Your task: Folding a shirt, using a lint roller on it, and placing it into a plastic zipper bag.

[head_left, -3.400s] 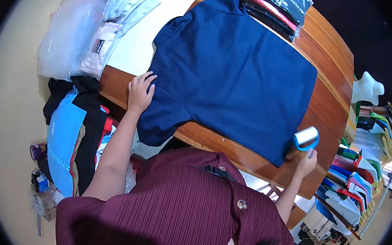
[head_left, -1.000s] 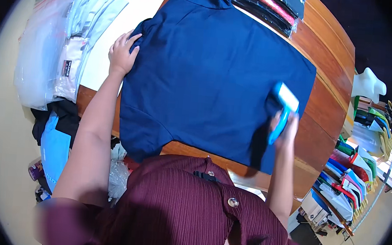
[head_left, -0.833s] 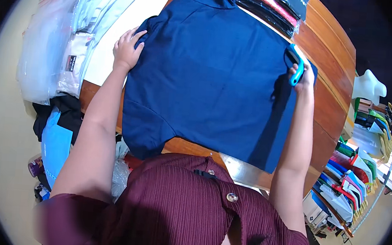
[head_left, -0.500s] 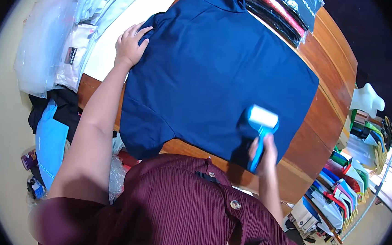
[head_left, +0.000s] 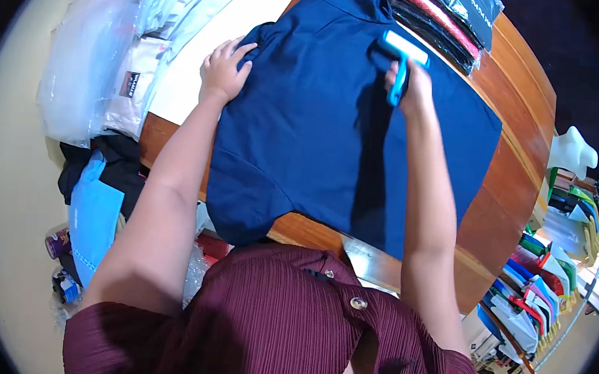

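- At left, the spread left hand (head_left: 226,70) touches the edge of the navy garment (head_left: 312,121).
- Between the hands, the garment lies on the table (head_left: 516,165).
- At right, the right hand (head_left: 416,86) grips a lint roller (head_left: 407,49) over its far side.

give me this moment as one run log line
left hand: spread at edge of navy garment | right hand: gripping blue-handled lint roller over garment, contact unclear | garment: laid out on wooden table
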